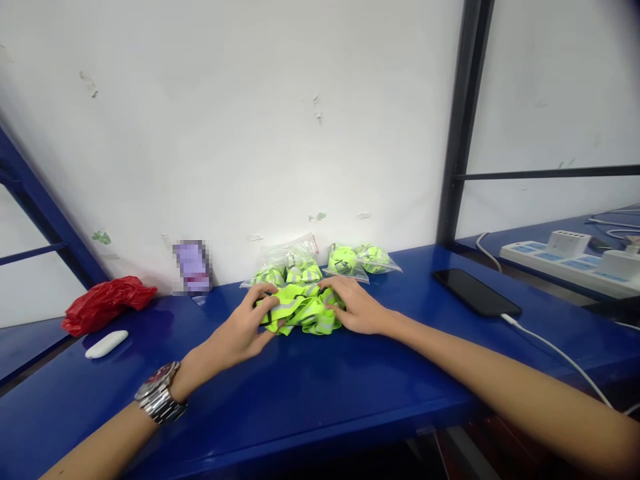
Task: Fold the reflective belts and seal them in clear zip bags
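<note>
A crumpled bright yellow-green safety vest [306,310] with silver reflective strips and dark edging lies bunched on the blue table. My left hand [253,319] is closed on its left side, the fingers curled over the cloth and the thumb low in front. At the right side of the bundle, my right hand [354,305] holds the cloth between its thumb and fingers. Part of the fabric is hidden under the fingers of both hands. Just behind it, by the wall, sit several see-through plastic bags [376,259] packed with the same yellow-green material.
On the left of the blue table [300,400] are a red plastic bag [107,303], a white oval case [107,344] and a pixelated upright phone-like object [194,267]. At right lie a black phone [475,292] on a white cable [555,353] and a power strip [565,260].
</note>
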